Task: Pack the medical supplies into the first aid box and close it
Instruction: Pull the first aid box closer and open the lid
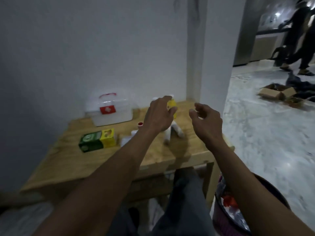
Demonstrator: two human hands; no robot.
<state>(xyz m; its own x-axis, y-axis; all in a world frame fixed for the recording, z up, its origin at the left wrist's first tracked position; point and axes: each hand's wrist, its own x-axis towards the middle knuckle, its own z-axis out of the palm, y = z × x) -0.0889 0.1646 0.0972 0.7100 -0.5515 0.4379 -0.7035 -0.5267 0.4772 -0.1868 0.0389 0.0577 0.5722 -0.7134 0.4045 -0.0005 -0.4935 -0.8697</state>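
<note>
A clear first aid box (pixel 110 110) with a red handle and red cross label stands closed at the back of the wooden table (pixel 76 160). In front of it lies a green and yellow carton (pixel 98 140). My left hand (pixel 159 116) hovers over the table's middle with fingers spread, in front of a yellow bottle (pixel 172 106). White bandage rolls (pixel 172 132) lie partly hidden under it. A small red-capped bottle (pixel 140 124) and white items (pixel 127 139) sit beside my forearm. My right hand (pixel 207 124) floats open to the right, holding nothing.
A white wall rises behind the table and a pillar (pixel 213 48) stands at its right. A bin (pixel 238 210) sits on the floor by my right arm. On the tiled floor lies a cardboard box (pixel 277 93), and a person in dark clothes (pixel 300 40) stands far right.
</note>
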